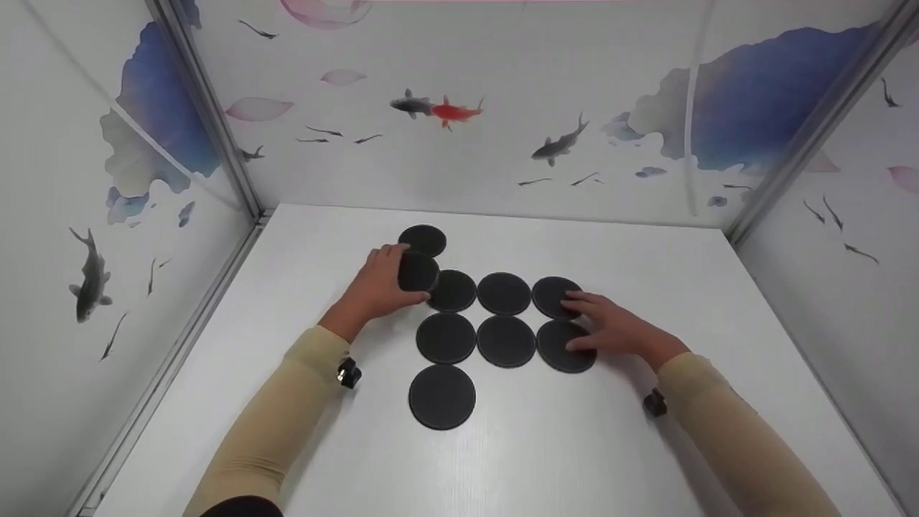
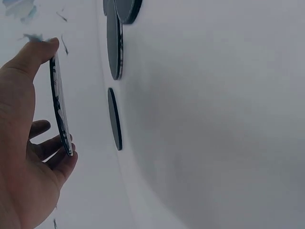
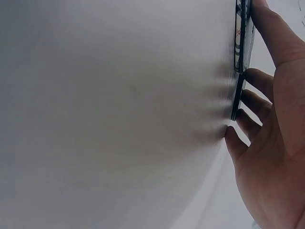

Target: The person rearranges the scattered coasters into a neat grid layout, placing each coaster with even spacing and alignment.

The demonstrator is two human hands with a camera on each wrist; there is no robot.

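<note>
In the head view my left hand (image 1: 382, 282) holds a round black coaster (image 1: 418, 272) by its rim, thumb on the near side and fingers on the far side. The left wrist view shows this held coaster (image 2: 60, 107) clear of the table, with a pale patterned face on one side. Another black coaster (image 1: 423, 240) lies just beyond it, and a third (image 1: 454, 291) is partly covered by it. My right hand (image 1: 621, 329) rests fingertips on the far-right coaster (image 1: 553, 297) and the thumb on the near-right coaster (image 1: 561, 346), both flat on the table.
More black coasters lie close together on the white table (image 1: 546, 445): one in the back row (image 1: 504, 294), two in the front row (image 1: 446, 337), and a single one (image 1: 442, 397) nearer me. White panels (image 1: 459, 179) printed with fish enclose the table's back and sides.
</note>
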